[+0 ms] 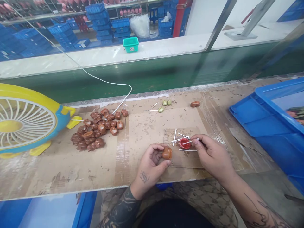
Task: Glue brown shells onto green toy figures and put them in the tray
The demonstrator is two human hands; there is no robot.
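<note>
My left hand (152, 164) pinches a small brown rounded piece (167, 153) just above the cardboard-covered bench. My right hand (210, 155) holds a thin white swab stick (190, 141) whose tip reaches into a small red cap (184, 143) lying on the bench. Several more white sticks (177, 136) lie loose around the cap. A pile of several brown pieces (97, 129) sits to the left, well away from both hands.
A yellow and blue desk fan (26, 120) stands at the left, its white cable (106, 83) running back. A blue crate (273, 126) is at the right. Small green pieces (164, 105) and a lone brown piece (195, 104) lie farther back. A green conveyor belt (154, 74) runs behind the bench.
</note>
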